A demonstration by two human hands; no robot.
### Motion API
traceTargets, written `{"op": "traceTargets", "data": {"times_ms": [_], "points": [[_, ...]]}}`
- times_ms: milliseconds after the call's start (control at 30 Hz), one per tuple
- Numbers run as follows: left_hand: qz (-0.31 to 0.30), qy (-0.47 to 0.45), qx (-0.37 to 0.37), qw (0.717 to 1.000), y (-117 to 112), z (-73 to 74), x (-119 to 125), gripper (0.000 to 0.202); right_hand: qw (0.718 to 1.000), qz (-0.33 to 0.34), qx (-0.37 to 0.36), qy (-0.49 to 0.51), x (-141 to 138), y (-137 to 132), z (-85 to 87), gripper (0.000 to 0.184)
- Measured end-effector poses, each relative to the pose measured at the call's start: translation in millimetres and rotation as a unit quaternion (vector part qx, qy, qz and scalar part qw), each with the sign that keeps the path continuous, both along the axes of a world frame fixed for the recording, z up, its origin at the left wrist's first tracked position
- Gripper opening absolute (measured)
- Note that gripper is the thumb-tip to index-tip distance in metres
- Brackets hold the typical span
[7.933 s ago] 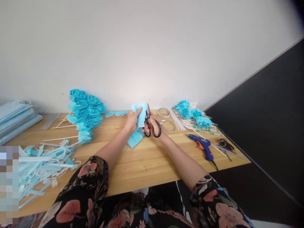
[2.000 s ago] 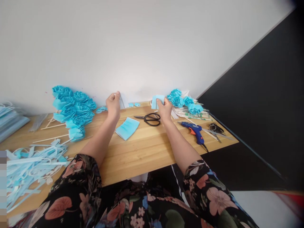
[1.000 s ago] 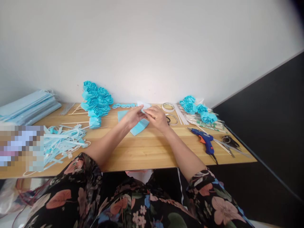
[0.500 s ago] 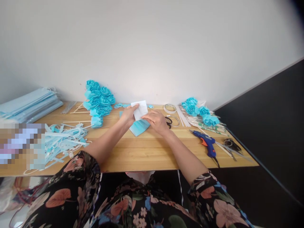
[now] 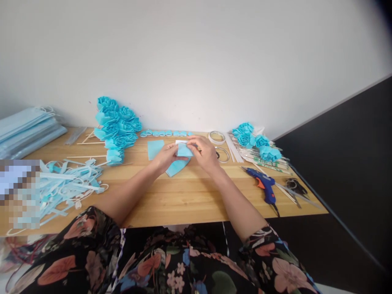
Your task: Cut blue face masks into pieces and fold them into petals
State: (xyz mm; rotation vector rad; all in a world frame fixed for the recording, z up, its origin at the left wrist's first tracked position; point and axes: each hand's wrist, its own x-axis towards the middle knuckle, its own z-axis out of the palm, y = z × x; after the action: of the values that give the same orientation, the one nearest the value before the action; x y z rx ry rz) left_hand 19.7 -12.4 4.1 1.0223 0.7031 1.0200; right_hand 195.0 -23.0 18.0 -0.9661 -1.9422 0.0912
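Blue-and-white square: half a second ago it showed a plain white face; now its near part (image 5: 185, 150) is turned up blue, with a white strip along the far edge, raised between both hands above the surface (image 5: 183, 200).
Left hand: fingers (image 5: 169, 157) pinch the square's left side and near edge.
Right hand: fingers (image 5: 196, 143) grip its far right corner.
Under the hands: a blue piece (image 5: 177, 167) lies on the surface, partly hidden; a flat blue square (image 5: 155, 149) lies left of it, now fully clear of the left hand.
Scissors: only a bit of black handle (image 5: 217, 155) shows beside the right hand, next to a thin ring (image 5: 225, 152).
Along the wall: a row of small folded blue pieces (image 5: 165, 133), then a white tape roll (image 5: 217, 137).
Blue flowers: one large cluster (image 5: 118, 126) at left, a smaller group (image 5: 257, 141) at right.
Glue gun: blue body (image 5: 263, 183) with an orange trigger, on its side, near the right edge.
Left end: tangled strips (image 5: 72, 179) in front of stacked masks (image 5: 27, 132).
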Motion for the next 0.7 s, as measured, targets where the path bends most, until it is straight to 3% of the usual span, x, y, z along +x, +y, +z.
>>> {"op": "traceTargets", "data": {"times_ms": [233,400,567,700], "points": [[0.0,-0.008,0.011,1.0,-3.1,-1.1,1.9,0.043,1.0,-0.006,-0.01,0.004,-0.6,-0.7,-0.7,0.013],[-0.005,-0.004,0.01,1.0,-5.4,1.6,3.9,0.062,1.0,-0.02,-0.019,0.01,0.5,-0.8,-0.2,0.013],[0.047,0.064,0.044,0.996,-6.1,3.4,2.5,0.05,0.998,-0.017,-0.041,0.045,-0.2,0.3,-4.1,0.015],[0.087,0.057,0.045,0.994,-3.9,2.1,1.7,0.046,0.988,-0.015,-0.103,0.113,1.1,-0.4,-0.5,0.028]]}}
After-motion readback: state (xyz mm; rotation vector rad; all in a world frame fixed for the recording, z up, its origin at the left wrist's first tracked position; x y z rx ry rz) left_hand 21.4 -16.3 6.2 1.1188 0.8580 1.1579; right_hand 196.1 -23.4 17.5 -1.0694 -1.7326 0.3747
